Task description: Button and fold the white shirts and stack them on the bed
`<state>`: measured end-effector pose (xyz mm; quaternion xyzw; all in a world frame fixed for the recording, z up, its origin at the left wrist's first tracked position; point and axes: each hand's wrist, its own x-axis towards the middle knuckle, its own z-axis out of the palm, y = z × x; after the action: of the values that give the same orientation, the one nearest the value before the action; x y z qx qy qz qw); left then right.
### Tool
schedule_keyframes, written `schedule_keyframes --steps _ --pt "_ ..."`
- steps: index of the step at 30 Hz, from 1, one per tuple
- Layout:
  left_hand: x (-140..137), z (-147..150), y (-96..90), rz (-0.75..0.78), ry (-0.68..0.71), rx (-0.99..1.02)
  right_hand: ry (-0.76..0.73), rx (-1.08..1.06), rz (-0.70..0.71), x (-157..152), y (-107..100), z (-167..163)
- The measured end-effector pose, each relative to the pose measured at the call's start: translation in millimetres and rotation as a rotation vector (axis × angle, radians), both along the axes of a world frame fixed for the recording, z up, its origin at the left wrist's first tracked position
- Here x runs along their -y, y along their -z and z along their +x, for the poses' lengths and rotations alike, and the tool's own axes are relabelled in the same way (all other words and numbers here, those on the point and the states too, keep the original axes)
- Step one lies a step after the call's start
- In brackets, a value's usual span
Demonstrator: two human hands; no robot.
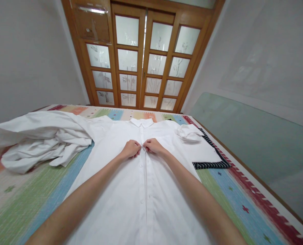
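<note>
A white button-up shirt [118, 190] lies spread front up, its collar [141, 122] at the far end. My left hand [132, 149] pinches the shirt's front edge on the left of the placket. Close beside it, my right hand [153, 146] pinches the opposite front edge. The fingertips of both hands nearly meet at the placket, a little below the collar. Whatever button sits between them is hidden by the fingers. Lower down, the two front edges lie side by side with a narrow gap, and small buttons [141, 166] show along the left one.
A crumpled white cloth [46, 136] lies at the left. Bunched white fabric [189, 132] and a black-striped edging [212, 165] are at the right. Everything rests on a colourful striped cover [57, 187]. A pale green panel [253, 136] stands along the right side; wooden glazed doors [143, 61] are behind.
</note>
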<state>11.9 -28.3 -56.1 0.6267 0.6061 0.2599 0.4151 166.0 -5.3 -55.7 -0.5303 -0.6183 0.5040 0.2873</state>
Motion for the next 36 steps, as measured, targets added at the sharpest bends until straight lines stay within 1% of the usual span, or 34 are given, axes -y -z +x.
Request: schedule_keyframes --steps 6,10,16,20,23,25,26,30,32,34,36 --pt "-5.0 -1.3 7.1 -0.137 -0.056 0.163 0.016 -0.071 -0.028 2.4 3.1 -0.5" --pt "-5.4 -1.0 5.0 -0.186 -0.083 0.254 0.012 -0.106 -0.069 -0.2 5.1 0.9" --pt "-2.7 1.1 -1.0 -0.226 -0.1 0.279 0.003 -0.158 -0.103 -3.2 5.9 1.3" --pt "-4.4 1.7 0.0 -0.221 -0.096 0.274 -0.017 -0.154 -0.163 -4.8 1.8 2.7" --pt "-5.0 2.7 1.7 -0.207 -0.099 0.259 -0.009 -0.188 -0.2 -5.5 -0.5 4.5" --pt "-3.7 3.5 2.0 -0.179 -0.114 0.252 0.001 -0.226 -0.213 -5.1 -1.3 5.9" --pt "-2.6 3.8 1.8 -0.141 -0.12 0.236 0.003 -0.242 -0.221 -4.8 -1.5 6.7" --pt "3.5 4.2 -0.6 0.117 -0.096 0.06 -0.013 -0.275 -0.259 -3.6 -1.7 9.1" --pt "5.5 4.4 -1.6 0.212 -0.077 -0.024 -0.013 -0.275 -0.269 -3.4 -1.6 9.5" --pt "6.5 4.9 -1.9 0.263 -0.073 -0.066 -0.016 -0.271 -0.272 -3.2 -1.6 9.5" --pt "7.0 5.9 -1.6 0.284 -0.083 -0.082 -0.025 -0.27 -0.27 -3.1 -1.7 9.1"
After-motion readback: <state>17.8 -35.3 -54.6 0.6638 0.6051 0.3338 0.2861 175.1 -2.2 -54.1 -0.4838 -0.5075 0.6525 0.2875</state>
